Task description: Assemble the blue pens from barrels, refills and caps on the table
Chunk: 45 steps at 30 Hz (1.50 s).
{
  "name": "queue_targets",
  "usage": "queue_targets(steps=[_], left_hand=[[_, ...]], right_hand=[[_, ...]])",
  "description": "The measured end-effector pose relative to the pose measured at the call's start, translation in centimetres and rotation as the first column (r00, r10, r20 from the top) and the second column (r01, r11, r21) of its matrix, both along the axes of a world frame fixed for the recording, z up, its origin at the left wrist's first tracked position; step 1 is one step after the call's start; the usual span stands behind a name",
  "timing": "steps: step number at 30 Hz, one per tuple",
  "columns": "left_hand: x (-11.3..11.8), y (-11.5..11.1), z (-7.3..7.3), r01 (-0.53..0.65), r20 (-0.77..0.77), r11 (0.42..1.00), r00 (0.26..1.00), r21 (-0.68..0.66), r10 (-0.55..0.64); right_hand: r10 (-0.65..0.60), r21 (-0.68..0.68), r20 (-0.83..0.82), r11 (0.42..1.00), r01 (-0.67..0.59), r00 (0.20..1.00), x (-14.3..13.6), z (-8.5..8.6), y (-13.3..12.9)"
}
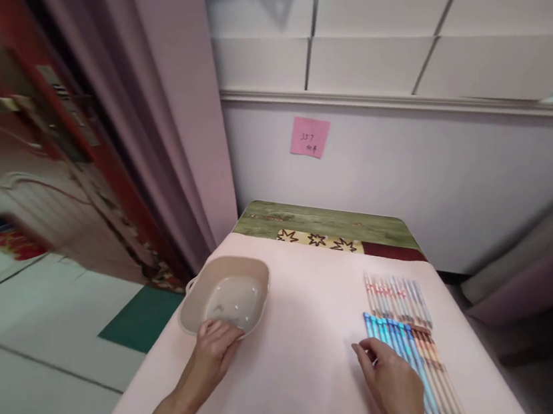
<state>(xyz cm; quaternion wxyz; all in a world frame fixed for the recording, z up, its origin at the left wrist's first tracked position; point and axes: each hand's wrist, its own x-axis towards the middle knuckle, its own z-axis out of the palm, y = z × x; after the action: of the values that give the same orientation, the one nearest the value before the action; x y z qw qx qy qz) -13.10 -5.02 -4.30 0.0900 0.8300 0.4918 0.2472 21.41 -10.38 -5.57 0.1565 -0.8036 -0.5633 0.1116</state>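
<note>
A beige plastic basket (261, 279) with rounded corners and a small side handle sits at the table's left. Over its near rim my left hand (216, 344) is closed, fingertips inside the basket and partly hidden. Small grey marks and white spots show on the basket's floor. My right hand (389, 379) hovers at the left side of the pens, thumb and forefinger close together and nothing visible between them. Blue pens (414, 358) lie side by side there, with orange-brown pens (433, 367) along their right. Behind them is a row of pale pens with red marks (396, 297).
A pale pink cover (304, 345) lies on the table, whose green patterned far end (328, 221) is bare against the wall. A pink note (310, 137) is stuck there. Left stand a mauve curtain (170, 86) and a red door (33, 90).
</note>
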Motion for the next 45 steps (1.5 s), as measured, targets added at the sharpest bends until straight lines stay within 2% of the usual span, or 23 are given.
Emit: queue_targets(steps=[5,8,15,20,23,26,29,32,34,37,41,45], left_hand=[[1.5,2.0,-0.7,0.038,-0.023,0.998,0.999,0.042,-0.037],[1.9,2.5,-0.9,0.028,-0.039,0.997,0.999,0.068,-0.025],[1.1,2.0,-1.1,-0.011,-0.034,0.994,0.999,0.110,0.015],[0.9,1.5,-1.1,-0.032,-0.091,0.996,0.995,0.089,0.040],[3.1,1.6,0.5,-0.052,-0.094,0.985,0.993,0.163,0.069],[7.1,2.1,3.8,0.012,-0.063,0.979,0.998,0.204,0.001],[11.3,3.0,7.3,0.028,-0.075,0.980,0.997,0.195,-0.014],[14.1,4.0,9.4,-0.017,-0.070,0.968,0.997,0.251,0.036],[15.1,4.4,9.8,-0.052,-0.060,0.962,0.996,0.266,0.070],[15.3,4.7,9.5,-0.092,-0.057,0.963,0.992,0.253,0.110],[15.0,4.5,8.9,-0.109,-0.082,0.968,0.988,0.226,0.130],[14.9,4.4,9.3,-0.116,-0.091,0.971,0.986,0.210,0.137]], right_hand=[[-0.069,0.035,0.002,0.997,0.069,0.998,2.2,0.4,-0.1],[-0.021,0.053,-0.039,0.998,0.023,0.999,2.1,0.5,0.2],[0.139,0.066,-0.179,0.989,-0.129,0.974,-1.2,0.6,0.4],[0.213,0.049,-0.267,0.977,-0.208,0.940,-3.2,0.5,0.3],[0.258,0.057,-0.288,0.966,-0.253,0.922,-3.8,1.7,1.3],[0.300,0.087,-0.227,0.954,-0.288,0.926,-4.6,4.5,3.0],[0.308,0.174,-0.050,0.939,-0.296,0.950,-5.6,8.1,4.8],[0.258,0.318,0.148,0.902,-0.293,0.955,-6.5,10.6,6.1],[0.205,0.377,0.227,0.883,-0.280,0.952,-6.9,11.2,6.7],[0.147,0.408,0.293,0.874,-0.263,0.945,-6.9,10.9,7.1],[0.138,0.416,0.325,0.868,-0.272,0.936,-6.6,9.9,7.2],[0.140,0.402,0.310,0.877,-0.263,0.940,-6.8,10.0,7.1]])
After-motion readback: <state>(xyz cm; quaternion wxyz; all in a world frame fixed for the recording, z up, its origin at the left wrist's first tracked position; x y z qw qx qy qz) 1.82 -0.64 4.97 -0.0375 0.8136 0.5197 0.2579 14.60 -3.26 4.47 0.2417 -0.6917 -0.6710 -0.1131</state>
